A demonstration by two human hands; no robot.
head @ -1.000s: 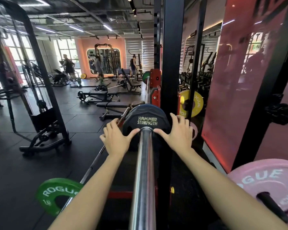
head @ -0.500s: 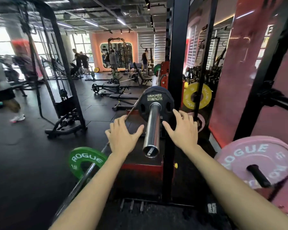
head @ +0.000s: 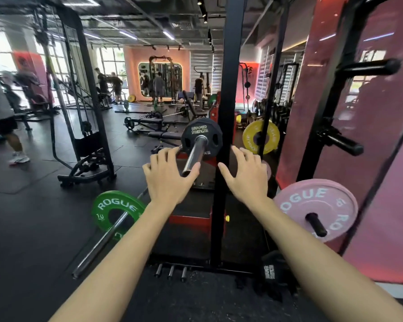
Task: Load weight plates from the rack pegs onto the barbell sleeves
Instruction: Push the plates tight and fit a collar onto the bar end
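Both hands are up in front of the barbell sleeve (head: 194,156), and neither holds anything. The left hand (head: 166,177) hangs just left of the sleeve's near end, fingers straight and spread wide, thumb reaching toward the chrome tip; whether it actually touches the tip is hard to call from this angle. The right hand (head: 247,175) is just right of the sleeve, in front of the black rack upright (head: 226,112), fingers likewise spread wide and holding nothing.

The black Hammer Strength plate (head: 201,135) sits on the sleeve, pushed well back from its near end and clear of both hands. Right of the sleeve and lower, a pink Rogue plate (head: 316,205) hangs on a rack peg (head: 316,224). Above that plate, two bare black pegs (head: 344,142) stick out of the rack frame. Beyond the upright, right of the sleeve, there's a yellow plate (head: 258,135). Left of the sleeve and below it, a green Rogue plate (head: 116,211) rides on a second bar (head: 98,247) slanting down to the dark floor (head: 33,228).
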